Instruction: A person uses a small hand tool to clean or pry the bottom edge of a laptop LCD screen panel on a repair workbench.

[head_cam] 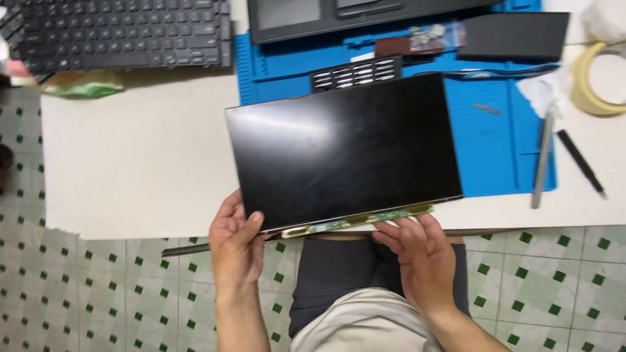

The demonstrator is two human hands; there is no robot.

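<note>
Both hands grip the near edge of a bare black display panel (342, 153) at the centre of the frame: the left hand (236, 244) pinches its lower left corner, thumb on top and fingers underneath, while the right hand (420, 254) lies with fingers spread along the greenish circuit strip (358, 220) under the lower right edge. It looks as if those fingers rest on the strip rather than clamp it, though the angle makes that hard to settle. Handling such a panel well would mean gripping only its edges, keeping it level, and sparing the glass and strip any pressure. Its far half overhangs a blue work mat (495, 137) on the white table (130, 169); a keyboard (117, 32) sits upper left, a roll of tape (596, 81) upper right, slim tools (543, 160) right.
</note>
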